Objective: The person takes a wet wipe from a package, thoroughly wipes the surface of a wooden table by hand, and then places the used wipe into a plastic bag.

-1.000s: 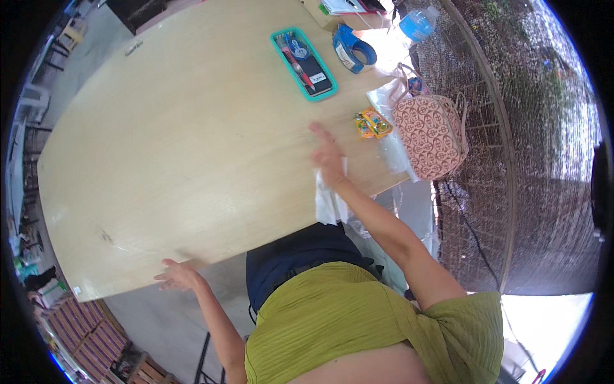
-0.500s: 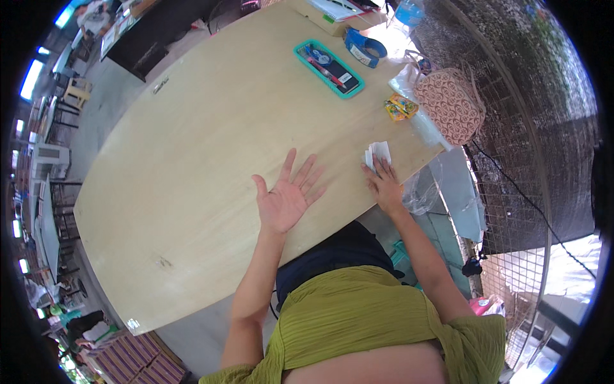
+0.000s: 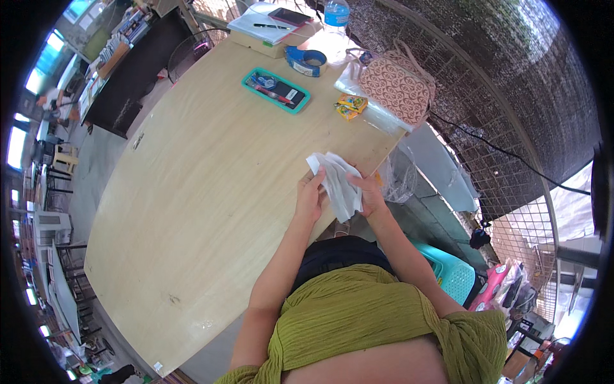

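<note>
A white tissue [image 3: 339, 187], creased and partly unfolded, is held between my two hands at the near edge of the wooden table [image 3: 211, 185]. My left hand [image 3: 311, 195] pinches its left side, thumb on top. On the other side my right hand [image 3: 369, 193] grips the right edge, also with the thumb over it. The lower part of the tissue hangs past the table edge. Closest to my hands on the tabletop is a small yellow packet [image 3: 350, 106].
Farther back are a teal tray [image 3: 300, 110] with a phone and pens, a blue tape roll [image 3: 306, 61], a patterned pink bag [image 3: 398, 86] and a water bottle [image 3: 336, 14]. Papers [image 3: 262, 24] lie on a box. A teal plastic basket [image 3: 455, 272] stands at lower right; wire mesh runs along the right.
The folded tissue has come off the table, toward me, and opened out. My left hand, spread and bare before, has moved right and taken hold of it. The view has turned right.
</note>
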